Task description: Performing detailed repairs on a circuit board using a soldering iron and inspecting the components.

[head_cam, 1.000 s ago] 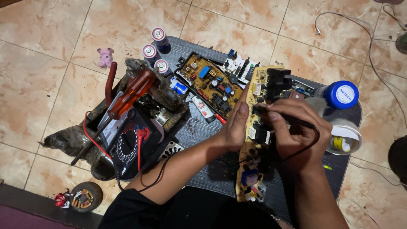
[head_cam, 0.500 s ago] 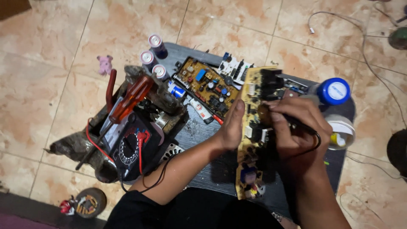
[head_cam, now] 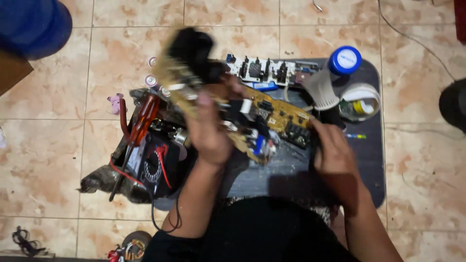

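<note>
Board (head_cam: 272, 114), tan, is lifted above the dark mat (head_cam: 369, 160), tilted, its 10 o'clock end blurred. Left hand (head_cam: 209, 133) is clenched on its middle; right hand (head_cam: 335, 150) grasps its 4 o'clock end. Judgement: support both ends, hold by the edges, clear the screwdriver (head_cam: 141, 128) at 9 o'clock.

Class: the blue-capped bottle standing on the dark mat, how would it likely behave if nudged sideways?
The bottle stands upright, so it would probably tip, not slide. Being round, it would likely roll across the mat, perhaps into the tape roll beside it.
</note>
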